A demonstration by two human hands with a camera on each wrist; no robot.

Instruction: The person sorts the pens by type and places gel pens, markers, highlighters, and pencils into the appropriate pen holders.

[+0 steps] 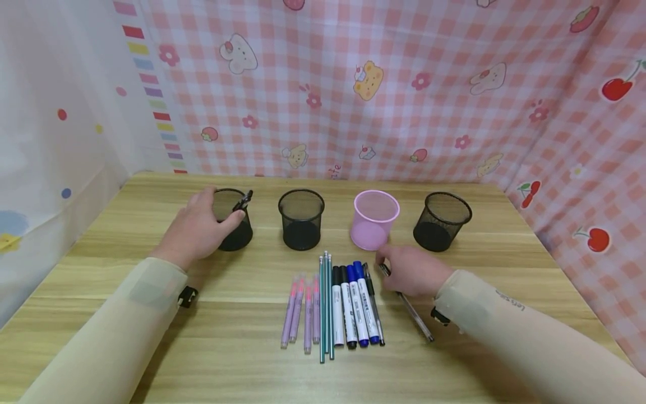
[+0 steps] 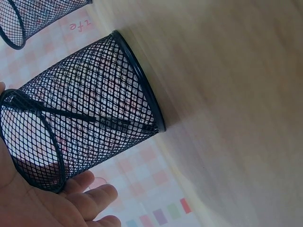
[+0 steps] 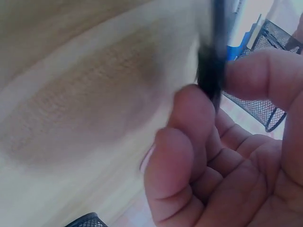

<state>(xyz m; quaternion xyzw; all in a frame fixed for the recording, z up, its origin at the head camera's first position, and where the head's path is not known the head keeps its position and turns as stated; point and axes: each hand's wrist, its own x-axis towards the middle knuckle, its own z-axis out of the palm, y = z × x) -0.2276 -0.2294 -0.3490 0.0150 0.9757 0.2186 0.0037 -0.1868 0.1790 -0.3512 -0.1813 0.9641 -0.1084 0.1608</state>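
At the far left, my left hand [image 1: 199, 230] curves round the rim of a black mesh pen cup [image 1: 236, 240]. In the left wrist view fingers reach past the rim of that cup [image 2: 102, 80], and one black pen [image 2: 78, 115] leans inside it. My right hand [image 1: 416, 272] pinches a clear-barrelled pen [image 1: 416, 317] near its black cap, the barrel slanting toward the front right. The right wrist view has the blurred black cap [image 3: 212, 71] between thumb and fingertips. Beside it lies another clear pen [image 1: 373, 303] with a black cap.
Along the back stand another black mesh cup [image 1: 301, 224], a pink cup [image 1: 372, 227] and a black mesh cup [image 1: 438, 227] at right. In the middle lie pink-purple highlighters [image 1: 308, 320], green pencils [image 1: 326, 308], black-capped markers [image 1: 348, 314] and blue-capped markers [image 1: 361, 308].
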